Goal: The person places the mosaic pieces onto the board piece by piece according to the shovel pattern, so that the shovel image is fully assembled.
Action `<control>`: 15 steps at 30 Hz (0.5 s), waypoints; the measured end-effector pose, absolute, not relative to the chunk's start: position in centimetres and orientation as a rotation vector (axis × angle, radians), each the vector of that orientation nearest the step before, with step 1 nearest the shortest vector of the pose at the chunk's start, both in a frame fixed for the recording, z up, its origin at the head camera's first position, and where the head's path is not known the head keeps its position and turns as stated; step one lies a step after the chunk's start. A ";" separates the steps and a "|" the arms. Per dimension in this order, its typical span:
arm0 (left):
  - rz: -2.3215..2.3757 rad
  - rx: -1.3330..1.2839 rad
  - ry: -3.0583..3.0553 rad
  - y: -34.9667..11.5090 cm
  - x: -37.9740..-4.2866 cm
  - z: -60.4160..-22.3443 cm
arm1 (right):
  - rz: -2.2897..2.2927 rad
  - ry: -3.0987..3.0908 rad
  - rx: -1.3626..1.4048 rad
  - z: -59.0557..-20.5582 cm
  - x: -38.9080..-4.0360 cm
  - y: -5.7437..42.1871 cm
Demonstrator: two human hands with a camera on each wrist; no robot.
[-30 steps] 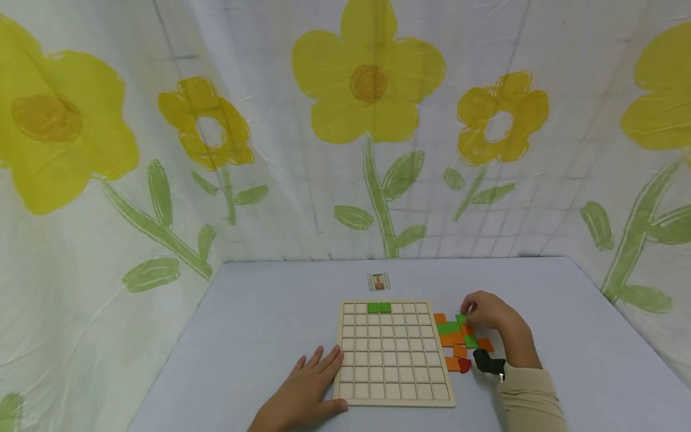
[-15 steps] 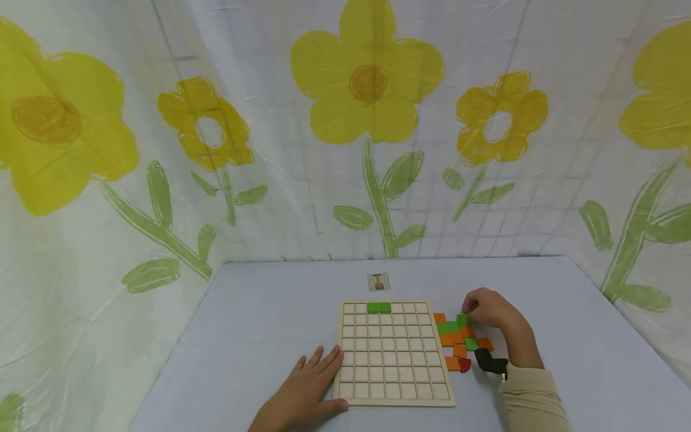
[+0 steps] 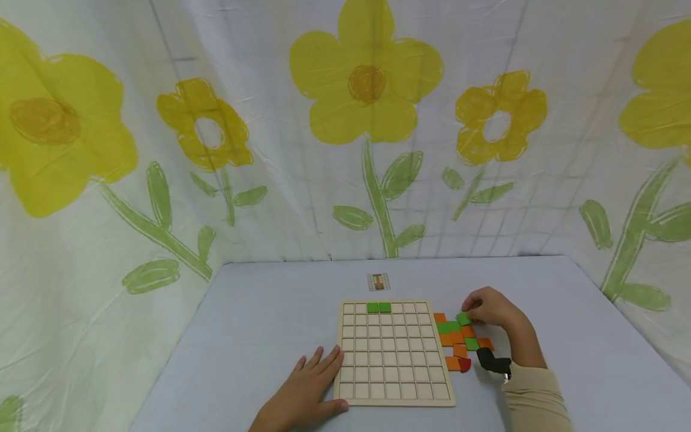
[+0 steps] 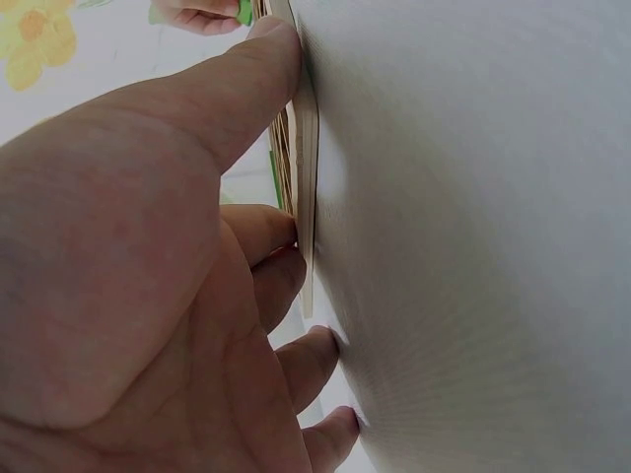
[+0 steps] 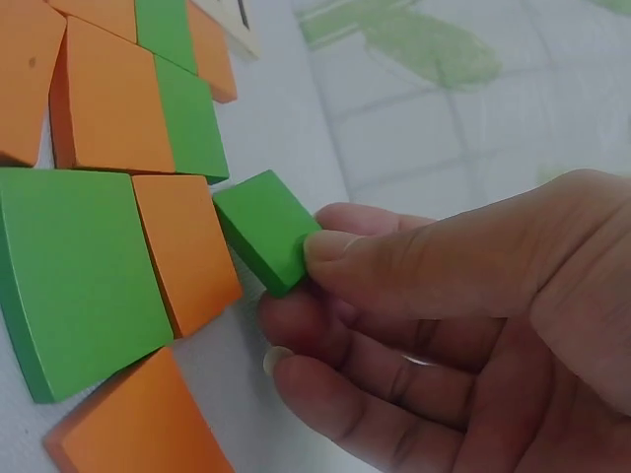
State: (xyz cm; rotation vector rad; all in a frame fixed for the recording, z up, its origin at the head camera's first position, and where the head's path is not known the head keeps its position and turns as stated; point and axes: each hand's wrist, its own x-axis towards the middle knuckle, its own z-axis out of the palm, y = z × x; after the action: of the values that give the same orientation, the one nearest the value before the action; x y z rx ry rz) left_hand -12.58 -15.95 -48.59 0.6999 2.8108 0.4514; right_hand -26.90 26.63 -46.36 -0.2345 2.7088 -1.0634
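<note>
Between thumb and fingers, my right hand (image 3: 490, 308) pinches a green square tile (image 5: 268, 229), tilted beside the loose tiles in the right wrist view. Orange tiles (image 5: 113, 99) and another green tile (image 5: 79, 266) lie close to it. My left hand (image 3: 305, 390) rests at the left edge of a wooden grid board (image 3: 396, 403), thumb at the near corner and fingertips along the side. In the left wrist view, the thumb (image 4: 227, 89) touches the board's edge (image 4: 306, 148), and fingers reach the tabletop. Two green tiles (image 3: 379, 307) sit side by side in the board's far row.
A small printed pattern card (image 3: 378, 282) lies behind the board. Right of the board, several orange and green tiles and a red rounded piece (image 3: 464, 365) lie in a loose group. A flower-printed curtain (image 3: 291, 198) hangs behind the white table (image 3: 259, 312).
My right hand has drawn the green tile slightly up from the group and tilted it, moving a little to the right and away. My left hand and the board stay in place.
</note>
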 end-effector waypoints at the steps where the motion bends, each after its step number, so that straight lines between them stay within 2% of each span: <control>1: 0.447 0.693 2.810 -15.9 -12.6 -48.5 | -1.078 2.703 -0.221 -46.4 -26.9 26.7; 15: 0.442 0.664 2.799 -15.8 -12.6 -48.4 | -1.199 2.652 -0.094 -47.0 -27.3 26.8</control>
State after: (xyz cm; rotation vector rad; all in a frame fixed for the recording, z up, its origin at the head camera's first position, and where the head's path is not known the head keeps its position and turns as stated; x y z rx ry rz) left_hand -12.64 -15.79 -48.39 0.6638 2.7991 0.4422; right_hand -27.32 26.84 -47.03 -0.0944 2.6518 -1.1995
